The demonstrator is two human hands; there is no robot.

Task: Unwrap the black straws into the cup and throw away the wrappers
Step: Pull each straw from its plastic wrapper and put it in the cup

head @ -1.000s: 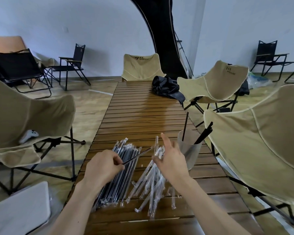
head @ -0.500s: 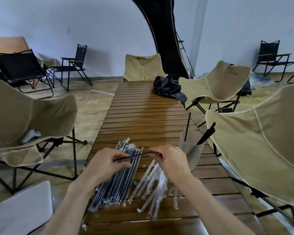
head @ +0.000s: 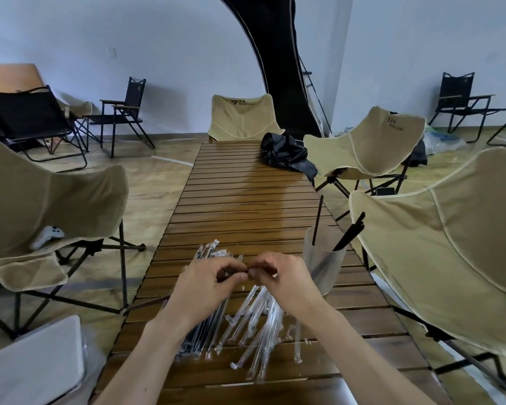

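Head view — straw mostly hidden

wrapped straws left of empty wrappers, cup at right

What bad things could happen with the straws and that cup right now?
1. The cup stands near the table's right edge, and its straws lean outward; a bump from the right hand might tip it over.
2. Empty wrappers lie loose beside the wrapped straws; the piles might get mixed up.
3. The left hand and the right hand pinch something small between them; it might slip.
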